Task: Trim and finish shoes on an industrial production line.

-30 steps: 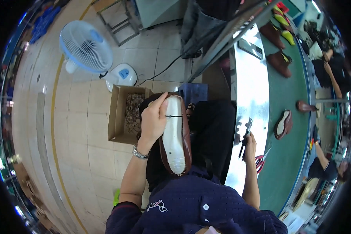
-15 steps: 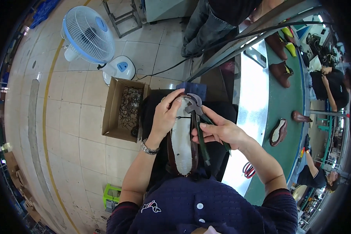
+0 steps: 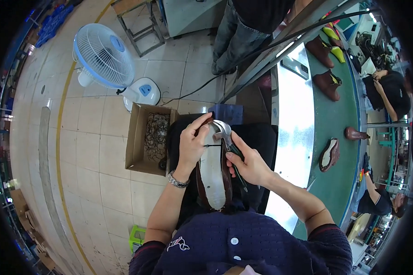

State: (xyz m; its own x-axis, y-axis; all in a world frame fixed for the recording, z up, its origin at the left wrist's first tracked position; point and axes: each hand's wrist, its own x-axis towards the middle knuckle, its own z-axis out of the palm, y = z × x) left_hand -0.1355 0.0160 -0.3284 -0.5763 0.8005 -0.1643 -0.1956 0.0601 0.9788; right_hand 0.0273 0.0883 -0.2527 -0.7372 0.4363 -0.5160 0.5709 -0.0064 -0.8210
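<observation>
Pincers point(image 3: 225, 131) have had their handles drawn together since the earlier frame; on the left a fan point(image 3: 104, 55) carries a blue panel point(image 3: 145, 89) on its base, markings too small to read; the left hand point(image 3: 192, 143), fingers partly curled, grips the far end of a brown shoe point(image 3: 214, 183), sole up at centre; the right hand point(image 3: 250, 165) is closed round the pincers, their head at the shoe's far right edge.

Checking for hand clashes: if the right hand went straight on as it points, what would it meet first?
Likely the shoe under the pliers the right hand holds; the left hand lies just beyond, though depth is unclear.
</observation>
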